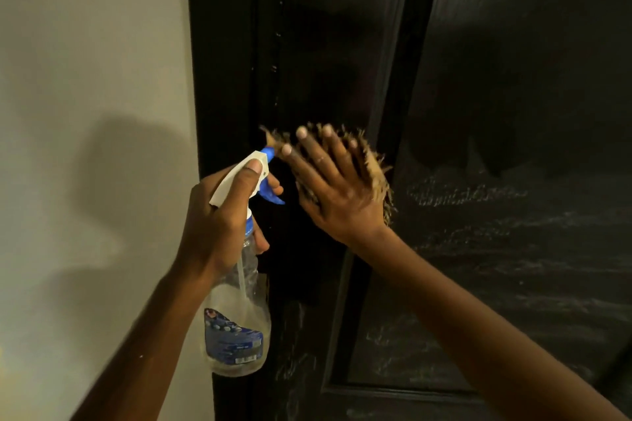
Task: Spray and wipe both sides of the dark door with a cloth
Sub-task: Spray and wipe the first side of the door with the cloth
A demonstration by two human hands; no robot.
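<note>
The right hand [337,188] presses the cloth [376,167] flat, fingers spread, against the dark door [513,147]; the left hand [219,215] grips the spray bottle [239,318]. Streaks show this side under way; other side unseen.

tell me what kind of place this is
Most likely a room or hallway inside a home: a glossy dark panelled door meets a plain painted wall, and the cleaning gear is a household spray bottle and a frayed cloth.
</note>
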